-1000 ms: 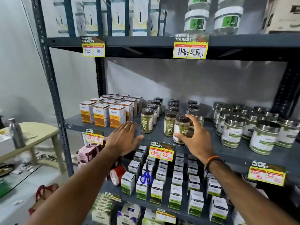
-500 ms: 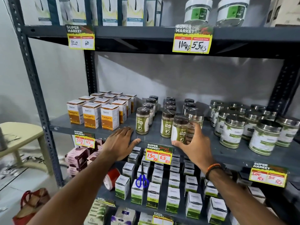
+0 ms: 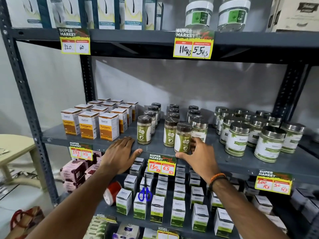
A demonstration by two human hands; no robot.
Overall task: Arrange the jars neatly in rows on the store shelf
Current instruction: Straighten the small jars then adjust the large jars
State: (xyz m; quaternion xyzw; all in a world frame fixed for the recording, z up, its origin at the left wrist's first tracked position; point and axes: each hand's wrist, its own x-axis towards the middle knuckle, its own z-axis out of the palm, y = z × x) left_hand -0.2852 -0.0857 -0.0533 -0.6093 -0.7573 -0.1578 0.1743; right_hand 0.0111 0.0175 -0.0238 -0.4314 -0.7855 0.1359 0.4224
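Note:
Small brown-lidded jars with green labels stand in three rows on the grey middle shelf [image 3: 155,149]. My right hand [image 3: 198,156] grips the front jar [image 3: 183,137] of the right row near the shelf's front edge, thumb under its base. Another jar [image 3: 170,131] stands just to its left, and the left row's front jar [image 3: 144,129] stands apart. A steel-lidded jar [image 3: 199,130] sits right behind the held one. My left hand [image 3: 120,154] rests flat on the shelf edge with fingers spread, holding nothing.
Orange turmeric boxes [image 3: 108,125] fill the shelf's left part; larger steel-lidded jars [image 3: 270,144] crowd the right. Price tags [image 3: 162,165] hang on the edge. Below stand white-green boxes [image 3: 177,213], blue scissors [image 3: 145,194] and a red tape roll [image 3: 112,192].
My right hand has drawn the front jar forward toward the shelf edge and now clasps it lower. My left hand has settled flat on the shelf edge. The view moved closer.

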